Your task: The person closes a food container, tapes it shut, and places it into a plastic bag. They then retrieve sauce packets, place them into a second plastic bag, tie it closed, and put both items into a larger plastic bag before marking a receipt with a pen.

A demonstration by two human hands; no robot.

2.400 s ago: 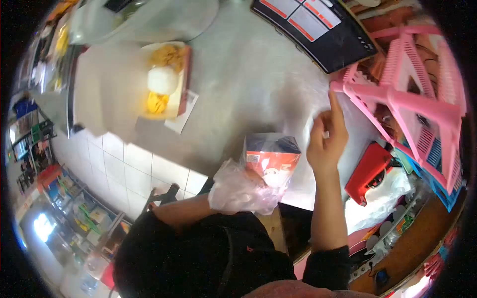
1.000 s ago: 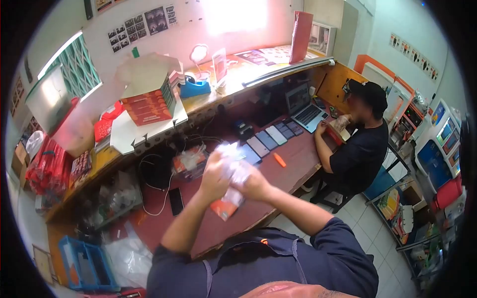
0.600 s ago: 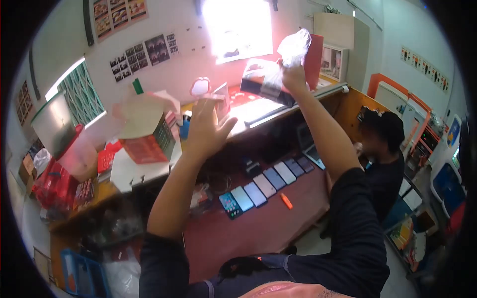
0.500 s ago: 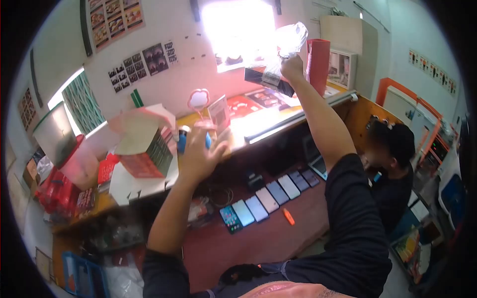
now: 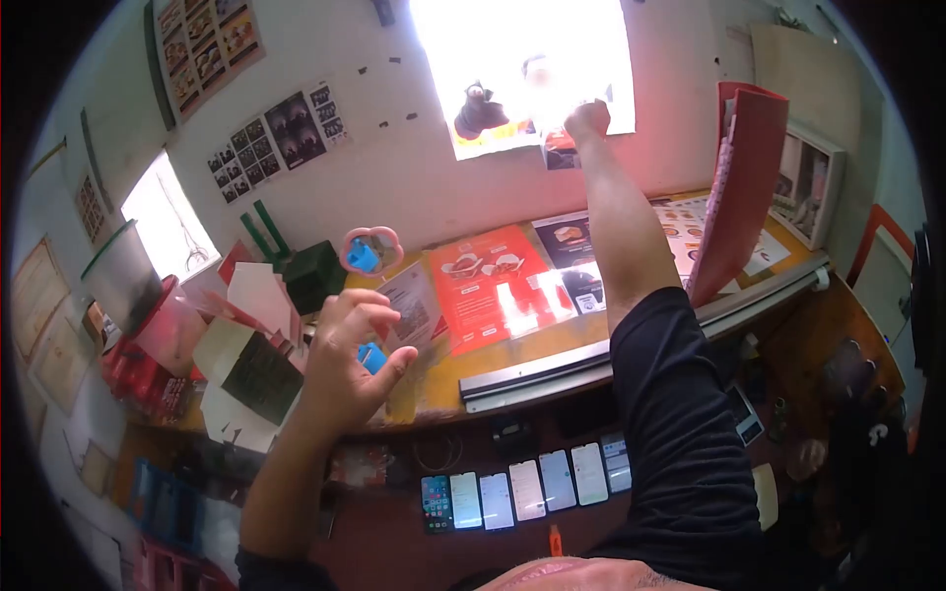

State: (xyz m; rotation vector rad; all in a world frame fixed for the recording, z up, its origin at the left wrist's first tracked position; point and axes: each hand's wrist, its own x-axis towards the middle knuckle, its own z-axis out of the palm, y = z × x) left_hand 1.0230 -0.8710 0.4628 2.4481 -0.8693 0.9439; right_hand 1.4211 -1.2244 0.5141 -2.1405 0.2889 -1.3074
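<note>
My right hand (image 5: 588, 120) is stretched out to the bright window, its fingers closed in a fist. Just below it hangs a dark box with some orange (image 5: 560, 155), apparently in the clear plastic bag I grip; glare hides most of the bag. My left hand (image 5: 347, 360) is raised over the counter, fingers curved and apart, holding nothing. Close behind its thumb sits a small blue object (image 5: 372, 357), partly covered. A pink-framed mirror (image 5: 372, 251) and a leaning printed card (image 5: 414, 307) stand just beyond that hand.
Red menu sheets (image 5: 498, 286) lie on the yellow counter (image 5: 434, 379). A tall red folder (image 5: 734, 192) stands at right. Several phones (image 5: 527, 490) line the lower desk, with an orange marker (image 5: 555, 540). Cartons (image 5: 261, 379) crowd the left. Someone dark-clothed (image 5: 480, 110) is outside the window.
My right hand has carried the bagged box to the window opening. My left hand stays raised and open. The view has turned toward the window and counter.
</note>
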